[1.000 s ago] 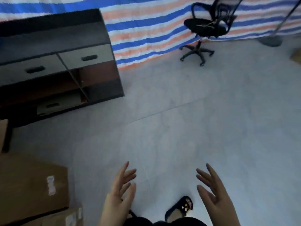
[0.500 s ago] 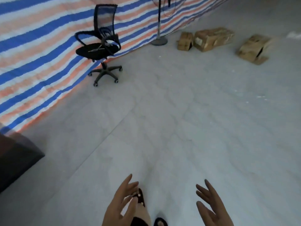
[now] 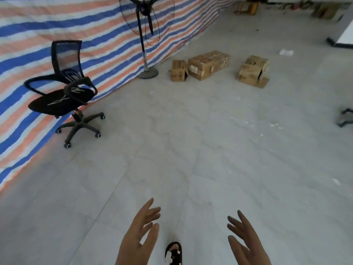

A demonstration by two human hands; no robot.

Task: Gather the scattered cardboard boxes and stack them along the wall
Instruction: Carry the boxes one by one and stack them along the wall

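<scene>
hands: left hand and right hand spread wide, holding nothing | boxes: three cardboard boxes on floor just beside standing fan, well apart from hands | risk: lifting could knock the fan; the open flaps could tear

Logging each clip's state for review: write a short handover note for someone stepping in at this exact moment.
Left hand and right hand: both open, held out in front, carrying nothing.
Boxes: three lie on the floor ahead, by the striped tarp wall past the standing fan. The small box stands next to the long box; whether they touch is unclear. The open-flapped box sits apart to the right.
Done: none of these three is stacked.
Left: walk over, pick them up and stack them along the wall. More clutter at the far end is too blurred to identify.
</scene>
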